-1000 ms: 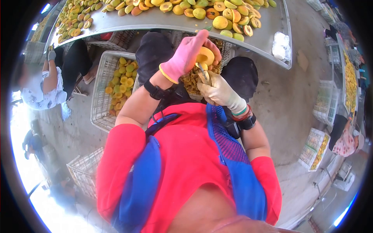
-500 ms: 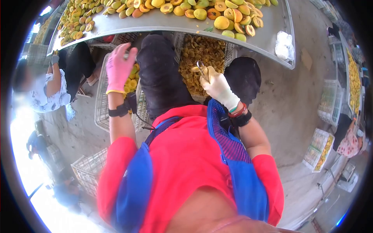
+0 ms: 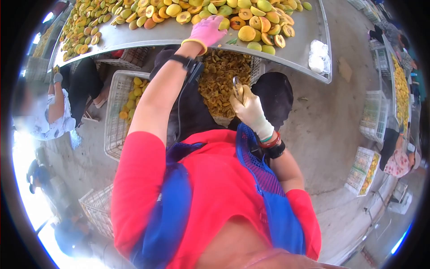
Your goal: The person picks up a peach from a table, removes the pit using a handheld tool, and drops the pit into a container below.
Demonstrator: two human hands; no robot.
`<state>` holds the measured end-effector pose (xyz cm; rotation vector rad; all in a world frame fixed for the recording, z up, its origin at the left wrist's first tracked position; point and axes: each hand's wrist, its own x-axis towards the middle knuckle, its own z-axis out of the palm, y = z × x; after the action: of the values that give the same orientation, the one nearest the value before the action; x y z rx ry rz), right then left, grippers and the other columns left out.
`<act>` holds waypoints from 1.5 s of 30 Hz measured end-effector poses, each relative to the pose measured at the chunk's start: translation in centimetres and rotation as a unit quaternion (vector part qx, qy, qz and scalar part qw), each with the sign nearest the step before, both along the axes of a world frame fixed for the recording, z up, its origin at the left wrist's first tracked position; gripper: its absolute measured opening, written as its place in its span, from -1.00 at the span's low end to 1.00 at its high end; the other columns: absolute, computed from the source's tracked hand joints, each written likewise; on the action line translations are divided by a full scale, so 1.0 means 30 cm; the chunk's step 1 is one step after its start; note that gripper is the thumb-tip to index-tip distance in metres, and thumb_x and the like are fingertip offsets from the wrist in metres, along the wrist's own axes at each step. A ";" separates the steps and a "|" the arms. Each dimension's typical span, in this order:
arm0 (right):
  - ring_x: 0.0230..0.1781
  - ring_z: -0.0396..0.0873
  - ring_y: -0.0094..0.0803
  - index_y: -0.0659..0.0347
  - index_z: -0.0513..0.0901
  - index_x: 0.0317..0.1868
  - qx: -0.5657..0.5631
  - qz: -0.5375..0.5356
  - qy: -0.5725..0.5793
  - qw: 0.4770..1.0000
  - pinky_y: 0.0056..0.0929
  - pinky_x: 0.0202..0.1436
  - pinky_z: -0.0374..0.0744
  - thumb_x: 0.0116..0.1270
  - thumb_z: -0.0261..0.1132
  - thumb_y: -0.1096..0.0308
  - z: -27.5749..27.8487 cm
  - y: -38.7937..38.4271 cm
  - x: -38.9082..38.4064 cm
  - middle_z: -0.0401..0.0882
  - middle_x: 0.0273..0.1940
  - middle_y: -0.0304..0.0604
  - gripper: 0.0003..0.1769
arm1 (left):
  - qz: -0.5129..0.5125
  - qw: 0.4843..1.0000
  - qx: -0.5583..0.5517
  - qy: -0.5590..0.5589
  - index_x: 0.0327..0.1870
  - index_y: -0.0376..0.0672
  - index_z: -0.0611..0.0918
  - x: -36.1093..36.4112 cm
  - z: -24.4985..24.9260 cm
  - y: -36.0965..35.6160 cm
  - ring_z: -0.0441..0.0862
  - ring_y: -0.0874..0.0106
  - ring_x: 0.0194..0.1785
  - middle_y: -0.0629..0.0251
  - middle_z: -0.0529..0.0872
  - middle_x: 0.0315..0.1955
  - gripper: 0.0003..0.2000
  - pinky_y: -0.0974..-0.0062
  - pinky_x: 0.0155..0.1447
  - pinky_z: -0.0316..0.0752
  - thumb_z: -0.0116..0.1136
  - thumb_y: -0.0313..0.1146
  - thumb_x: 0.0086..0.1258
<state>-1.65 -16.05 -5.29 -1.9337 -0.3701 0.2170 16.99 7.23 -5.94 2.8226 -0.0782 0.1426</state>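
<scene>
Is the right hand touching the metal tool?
Touching. The head view shows the gloved right hand closed around the metal tool, whose curved tip sticks out past the fingers.

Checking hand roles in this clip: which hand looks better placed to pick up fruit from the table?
Probably the left hand: it reaches over the table to the near edge of the fruit, with no tool visible in it. The right hand holds a metal tool, farther from the fruit.

By the grey metal tabletop's (image 3: 293,42) near edge, the pink-gloved left hand (image 3: 207,29) touched yellow fruit (image 3: 183,17); the white-gloved right hand (image 3: 249,108) held a curved metal tool (image 3: 237,86).
</scene>
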 end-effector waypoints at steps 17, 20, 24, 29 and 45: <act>-0.54 0.66 -0.14 0.30 0.49 -0.07 0.058 -0.080 0.026 0.995 -0.30 -0.44 0.57 0.36 0.31 0.43 0.006 -0.062 0.042 0.55 -0.52 0.00 -0.78 | -0.093 0.710 -0.653 0.246 0.29 -0.11 0.54 -0.072 0.065 -0.045 0.62 0.59 -0.23 0.36 0.73 -0.10 -0.48 0.62 -0.15 0.49 0.03 0.10 0.55; -0.50 0.67 -0.12 0.33 0.55 -0.07 0.049 -0.091 -0.033 0.994 -0.30 -0.44 0.61 0.31 0.32 0.50 0.099 -0.055 0.060 0.59 -0.35 0.04 -0.79 | -0.115 0.641 -0.711 0.266 0.38 -0.17 0.49 -0.173 0.089 -0.075 0.66 0.52 -0.15 0.28 0.71 0.01 -0.47 0.57 -0.21 0.48 -0.07 0.03 0.60; -0.42 0.66 -0.16 0.34 0.67 -0.24 -0.141 0.011 -0.398 0.907 -0.32 -0.45 0.64 0.15 0.33 0.60 0.118 -0.077 0.099 0.49 -0.07 0.02 -0.86 | -0.142 0.678 -0.685 0.225 0.33 -0.14 0.50 -0.325 0.190 -0.137 0.63 0.57 0.01 0.24 0.71 0.07 -0.45 0.67 -0.25 0.40 -0.12 0.12 0.58; -0.46 0.64 -0.17 0.33 0.66 -0.22 -0.129 0.012 -0.333 0.934 -0.30 -0.48 0.61 0.18 0.31 0.59 0.165 -0.069 0.064 0.47 -0.19 -0.02 -0.86 | -0.169 0.700 -0.665 0.198 0.34 -0.20 0.44 -0.422 0.231 -0.183 0.61 0.58 0.07 0.24 0.66 0.17 -0.40 0.69 -0.19 0.43 -0.07 0.15 0.55; -0.68 0.42 -0.59 0.25 0.45 -0.11 0.245 -0.011 0.224 0.943 -0.50 -0.62 0.39 0.40 0.20 0.47 0.243 -0.021 -0.011 0.48 -0.51 -0.29 -0.88 | -0.191 0.688 -0.691 -0.111 0.16 -0.27 0.50 -0.504 0.190 -0.375 0.62 0.41 -0.01 0.13 0.67 -0.01 -0.48 0.43 0.12 0.53 -0.11 0.10 0.65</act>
<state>-1.98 -16.69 2.00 -1.3471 -0.0823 0.4911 1.89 -4.03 -0.24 1.2014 -0.4090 0.2840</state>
